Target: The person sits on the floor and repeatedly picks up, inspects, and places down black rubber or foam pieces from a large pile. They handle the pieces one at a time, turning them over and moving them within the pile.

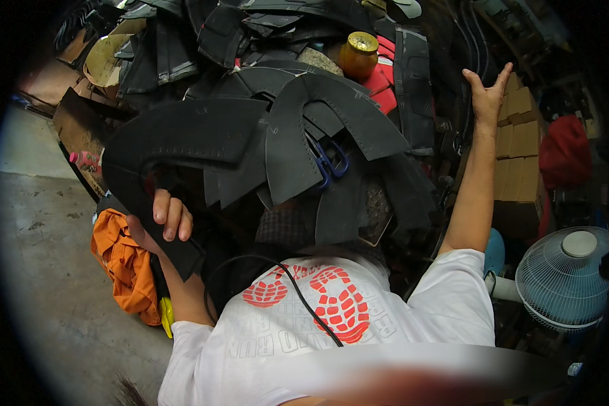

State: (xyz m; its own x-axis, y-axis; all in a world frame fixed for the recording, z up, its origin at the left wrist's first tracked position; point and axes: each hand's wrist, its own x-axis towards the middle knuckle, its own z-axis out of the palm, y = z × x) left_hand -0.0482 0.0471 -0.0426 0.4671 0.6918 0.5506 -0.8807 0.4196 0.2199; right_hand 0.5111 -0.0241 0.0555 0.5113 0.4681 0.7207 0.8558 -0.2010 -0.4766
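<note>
My left hand (172,215) grips a black, curved shoe-upper piece (189,128) by its narrow lower end, fingers wrapped over the edge. A row of small holes runs along the piece's inner curve. Beside it lies another black U-shaped upper piece (287,135) on a heap of similar ones. Blue-handled scissors (330,164) show through the opening of that U, their blades partly hidden. My right arm reaches far out to the right, away from the heap. There my right hand (490,98) is open, its fingers spread and holding nothing that I can see.
A jar (358,57) with a gold lid stands among the black pieces, near red pieces (384,95). Orange cloth (122,264) hangs at the left. Along the right are stacked cardboard boxes (519,159), a red cloth (565,152) and a fan (563,284).
</note>
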